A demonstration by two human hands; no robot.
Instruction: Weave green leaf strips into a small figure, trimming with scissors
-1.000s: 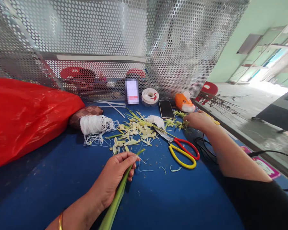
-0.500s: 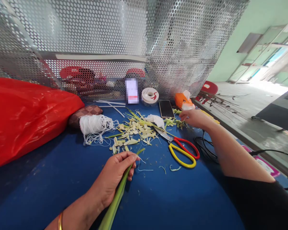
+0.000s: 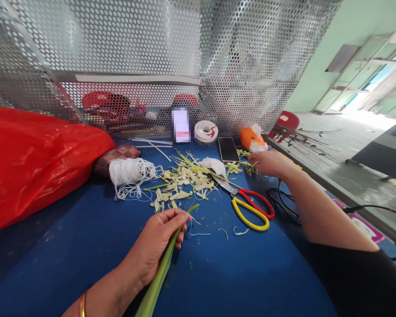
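Keeps left hand clamped around green leaf stalk, which lies flat on blue table, same spot as a second ago. Has nudged right hand slightly back and left, fingertips now at green trimmings just beside orange tissue pack; fingers curled, cannot tell if pinching anything. Leaves scissors untouched between the hands, so no cutting underway, only sorting among scraps. Finds no legible writing: phone screen blurred, tape roll with red mark only, unreadable.
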